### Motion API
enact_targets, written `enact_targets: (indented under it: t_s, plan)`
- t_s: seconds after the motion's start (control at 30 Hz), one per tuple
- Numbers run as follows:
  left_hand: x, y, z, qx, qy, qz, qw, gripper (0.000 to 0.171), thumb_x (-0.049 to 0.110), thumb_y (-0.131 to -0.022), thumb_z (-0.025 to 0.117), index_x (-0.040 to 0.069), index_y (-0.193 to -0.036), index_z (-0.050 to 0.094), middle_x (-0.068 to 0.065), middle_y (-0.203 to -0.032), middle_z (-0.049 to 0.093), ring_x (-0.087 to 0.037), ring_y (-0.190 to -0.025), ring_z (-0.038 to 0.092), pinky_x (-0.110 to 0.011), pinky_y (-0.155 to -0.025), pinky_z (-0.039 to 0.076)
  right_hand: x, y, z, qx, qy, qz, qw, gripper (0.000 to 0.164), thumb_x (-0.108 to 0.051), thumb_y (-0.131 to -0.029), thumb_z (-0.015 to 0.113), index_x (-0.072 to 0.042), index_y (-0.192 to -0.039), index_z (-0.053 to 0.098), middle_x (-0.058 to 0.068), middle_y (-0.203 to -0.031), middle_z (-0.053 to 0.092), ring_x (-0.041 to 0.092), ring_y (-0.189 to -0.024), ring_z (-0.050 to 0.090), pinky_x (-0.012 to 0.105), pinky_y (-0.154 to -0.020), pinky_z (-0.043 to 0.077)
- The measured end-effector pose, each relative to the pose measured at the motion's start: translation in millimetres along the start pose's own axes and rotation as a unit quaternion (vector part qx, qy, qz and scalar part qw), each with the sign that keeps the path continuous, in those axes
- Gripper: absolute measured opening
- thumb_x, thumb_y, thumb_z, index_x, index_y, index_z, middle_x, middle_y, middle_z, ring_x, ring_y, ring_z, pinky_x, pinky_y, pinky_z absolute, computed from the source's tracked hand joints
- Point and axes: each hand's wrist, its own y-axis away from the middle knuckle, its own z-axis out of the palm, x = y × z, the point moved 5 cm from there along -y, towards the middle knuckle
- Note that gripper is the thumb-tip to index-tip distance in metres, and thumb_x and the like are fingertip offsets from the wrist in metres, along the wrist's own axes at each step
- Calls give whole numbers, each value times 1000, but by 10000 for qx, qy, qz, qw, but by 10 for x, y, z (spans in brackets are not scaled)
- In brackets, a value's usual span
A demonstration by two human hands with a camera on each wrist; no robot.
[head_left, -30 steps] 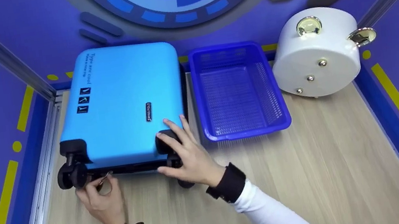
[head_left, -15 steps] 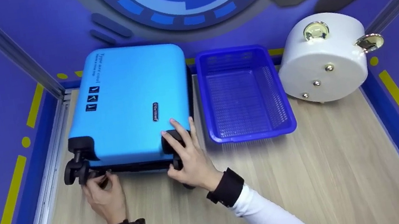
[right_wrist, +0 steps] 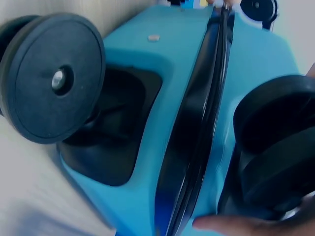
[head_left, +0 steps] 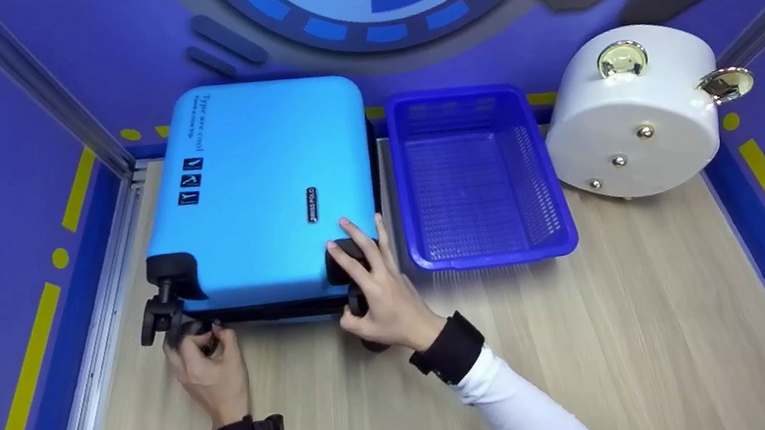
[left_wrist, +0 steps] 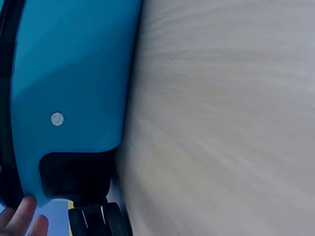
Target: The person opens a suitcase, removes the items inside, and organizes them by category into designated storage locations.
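Observation:
A light blue hard-shell suitcase [head_left: 260, 157] lies flat, its wheeled end facing me. At the left end of its black zipper [right_wrist: 207, 123], beside the left caster [head_left: 162, 316], my left hand [head_left: 211, 377] pinches the zipper pull [right_wrist: 226, 6] between thumb and fingers; the fingers mostly cover it. My right hand [head_left: 394, 304] rests on the near right corner, fingers extended over the black corner guard. Its thumb [right_wrist: 231, 225] touches the shell near the right caster [right_wrist: 280, 147]. The lower right wheel [right_wrist: 54, 81] stands by the table surface.
A blue perforated plastic basket [head_left: 495, 259] stands just right of the suitcase. Farther right sits a white round drum-like object [head_left: 635, 154] with gold cups and knobs. Blue panels surround the wooden surface [head_left: 352, 417], with a metal rail [head_left: 109, 316] along its left side.
My left hand has shifted slightly left along the zipper toward the left caster. The right hand keeps its place on the corner. The whole head view has drifted, moving the scene rightward.

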Motion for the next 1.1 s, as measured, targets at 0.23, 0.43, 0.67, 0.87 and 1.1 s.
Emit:
enact_targets:
  t_s: [0.23, 0.43, 0.67, 0.87, 1.1]
  plan:
    - [24, 32, 19, 107, 96, 374, 9992, 23, -6, -81, 71, -6, -77, 49, -33, -115, 57, -47, -110, 57, -49, -90, 45, 91, -1, -80, -121, -122, -239, 9996, 94, -7, -68, 76, 2, -154, 40, 28, -165, 22, 68, -147, 2, 54, -103, 51]
    - [-12, -7, 13, 326, 176, 338, 9987, 19, -8, -81, 71, -7, -80, 53, -32, -108, 57, -45, -102, 57, -45, -88, 44, 103, -3, -88, -191, -104, -246, 9995, 98, -5, -66, 78, 1, -155, 38, 28, -165, 21, 70, -146, 3, 49, -98, 56]
    - [-62, -64, -52, 373, 322, 75, 9988, 15, -11, -86, 69, -11, -100, 64, -27, -102, 58, -19, -89, 54, -21, -81, 41, 99, -2, -65, -255, -202, -100, 9994, 99, -7, -69, 76, -4, -159, 36, 24, -167, 19, 68, -147, 3, 36, -81, 61]
    - [-53, -104, -67, 366, 310, -73, 9988, 26, -10, -85, 68, -13, -111, 64, -23, -106, 60, -8, -89, 52, -17, -80, 40, 100, -13, -70, -298, -158, -93, 9994, 97, -8, -69, 78, -3, -157, 38, 24, -168, 19, 67, -148, 3, 32, -78, 60]
    - [-134, -197, -93, 407, 161, -679, 9967, 27, -4, -86, 67, -13, -112, 64, -20, -100, 63, -14, -88, 56, -20, -83, 42, 104, 6, -78, -327, -227, 5, 9992, 99, -7, -69, 79, -5, -158, 38, 22, -168, 20, 65, -149, 1, 28, -70, 58]
